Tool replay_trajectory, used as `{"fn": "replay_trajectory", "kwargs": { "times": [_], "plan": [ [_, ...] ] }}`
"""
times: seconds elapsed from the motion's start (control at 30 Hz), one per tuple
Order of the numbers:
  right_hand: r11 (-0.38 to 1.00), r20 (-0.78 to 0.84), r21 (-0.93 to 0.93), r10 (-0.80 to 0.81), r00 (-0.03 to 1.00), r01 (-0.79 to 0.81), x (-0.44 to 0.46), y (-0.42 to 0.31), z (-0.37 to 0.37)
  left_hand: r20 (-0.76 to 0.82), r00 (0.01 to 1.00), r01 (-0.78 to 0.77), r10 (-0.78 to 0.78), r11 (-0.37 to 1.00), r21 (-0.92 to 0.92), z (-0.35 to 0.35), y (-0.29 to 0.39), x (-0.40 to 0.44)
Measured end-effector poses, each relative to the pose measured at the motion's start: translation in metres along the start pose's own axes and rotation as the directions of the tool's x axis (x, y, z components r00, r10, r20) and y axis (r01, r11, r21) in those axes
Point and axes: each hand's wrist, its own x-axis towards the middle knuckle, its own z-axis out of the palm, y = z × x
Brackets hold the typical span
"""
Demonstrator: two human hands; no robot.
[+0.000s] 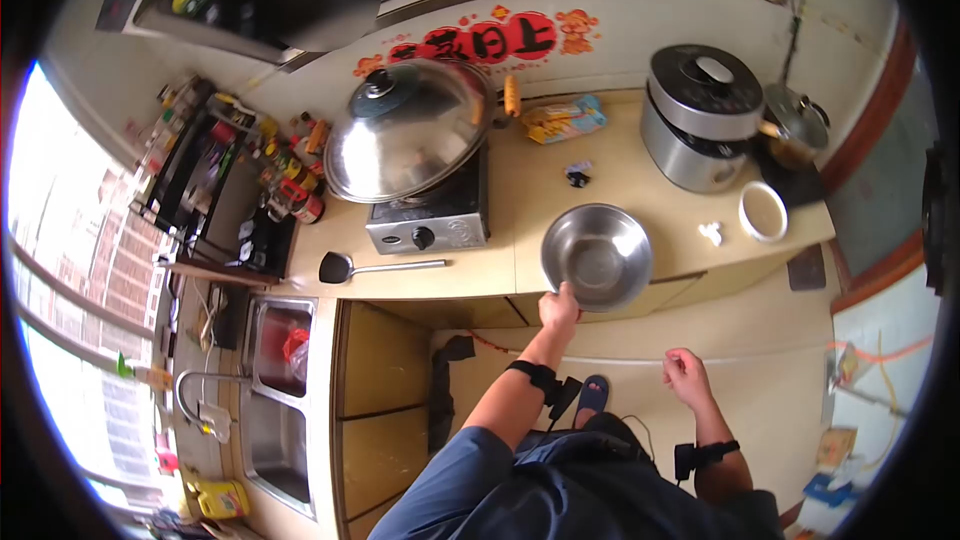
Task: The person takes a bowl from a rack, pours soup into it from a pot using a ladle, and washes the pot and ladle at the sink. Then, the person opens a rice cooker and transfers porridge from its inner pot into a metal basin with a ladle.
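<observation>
My left hand point(559, 308) grips the near rim of a shiny metal bowl point(598, 258) at the counter's front edge, thumb over the rim. Nothing shows inside the bowl. Whether the bowl rests on the counter or is lifted slightly, I cannot tell. My right hand point(685, 376) hangs lower and to the right, over the floor, apart from the bowl. Its fingers are curled in, and whether anything is in them is hidden. To the right of the bowl are a small white clump point(711, 233) and a white cup point(763, 212) of pale contents.
A large lidded wok point(410, 130) stands on a portable stove point(430, 220); a spatula point(385, 267) lies in front. A rice cooker point(700, 120) and a snack packet point(565, 120) are at the back. At lower left is a double sink point(277, 400).
</observation>
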Motion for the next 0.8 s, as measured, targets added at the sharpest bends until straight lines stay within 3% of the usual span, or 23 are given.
{"fn": "replay_trajectory", "kwargs": {
  "times": [0.13, 0.17, 0.2, 0.23, 0.27, 0.3, 0.4, 0.43, 0.5, 0.53, 0.57, 0.6, 0.63, 0.67, 0.7, 0.8],
  "plan": [
    [0.997, 0.072, 0.075, 0.018, 0.997, -0.023, 0.017, -0.083, 0.000, 0.129, 0.991, -0.024, 0.028, 0.999, -0.026, 0.015, 0.014, 0.008],
    [0.991, 0.095, 0.125, -0.068, 0.993, 0.056, 0.025, -0.113, 0.006, 0.205, 0.978, -0.011, 0.024, 0.998, -0.065, 0.014, 0.015, 0.010],
    [0.976, 0.116, 0.176, -0.152, 0.982, 0.130, 0.033, -0.145, 0.013, 0.206, 0.978, -0.026, 0.016, 0.998, 0.049, 0.009, 0.015, 0.013],
    [0.939, 0.162, 0.247, -0.283, 0.945, 0.239, 0.042, -0.182, 0.022, 0.189, 0.982, -0.021, 0.016, 0.999, 0.024, 0.002, 0.009, 0.018],
    [0.885, 0.197, 0.326, -0.407, 0.892, 0.332, 0.050, -0.223, 0.035, 0.118, 0.982, -0.167, 0.147, 0.970, 0.179, -0.007, -0.001, 0.023],
    [0.841, 0.219, 0.312, -0.516, 0.828, 0.442, 0.057, -0.267, 0.049, 0.070, 0.957, -0.289, 0.283, 0.894, 0.342, -0.017, -0.010, 0.027],
    [0.703, 0.221, 0.224, -0.711, 0.668, 0.674, 0.085, -0.383, 0.105, 0.248, 0.949, -0.259, 0.193, 0.928, 0.266, -0.094, -0.005, 0.017],
    [0.625, 0.239, 0.077, -0.768, 0.595, 0.777, 0.104, -0.418, 0.126, 0.223, 0.959, -0.221, 0.178, 0.957, 0.187, -0.122, -0.014, 0.016],
    [0.492, 0.266, -0.208, -0.803, 0.533, 0.845, 0.144, -0.481, 0.177, 0.144, 0.989, -0.079, 0.038, 0.953, 0.292, -0.186, -0.041, 0.029],
    [0.419, 0.303, -0.291, -0.812, 0.498, 0.860, 0.176, -0.505, 0.202, 0.028, 0.992, -0.129, 0.126, 0.956, 0.263, -0.212, -0.095, 0.053],
    [0.387, 0.329, -0.428, -0.775, 0.540, 0.817, 0.191, -0.533, 0.227, -0.011, 0.999, -0.032, 0.034, 0.994, 0.103, -0.246, -0.108, 0.047],
    [0.334, 0.351, -0.507, -0.761, 0.545, 0.794, 0.217, -0.552, 0.251, -0.040, 0.987, 0.151, -0.158, 0.977, -0.153, -0.278, -0.088, 0.019],
    [0.323, 0.390, -0.537, -0.724, 0.569, 0.779, 0.246, -0.566, 0.272, -0.035, 0.975, 0.198, -0.221, 0.926, -0.322, -0.310, -0.110, 0.019],
    [0.334, 0.402, -0.554, -0.695, 0.596, 0.763, 0.256, -0.578, 0.289, -0.122, 0.959, 0.210, -0.257, 0.928, -0.307, -0.340, -0.152, 0.025],
    [0.346, 0.412, -0.572, -0.663, 0.625, 0.744, 0.263, -0.589, 0.304, -0.143, 0.937, 0.224, -0.318, 0.864, -0.451, -0.367, -0.186, 0.022],
    [0.336, 0.431, -0.640, -0.587, 0.685, 0.691, 0.290, -0.611, 0.335, -0.210, 0.845, 0.248, -0.492, 0.708, -0.661, -0.424, -0.263, -0.009]
  ]
}}
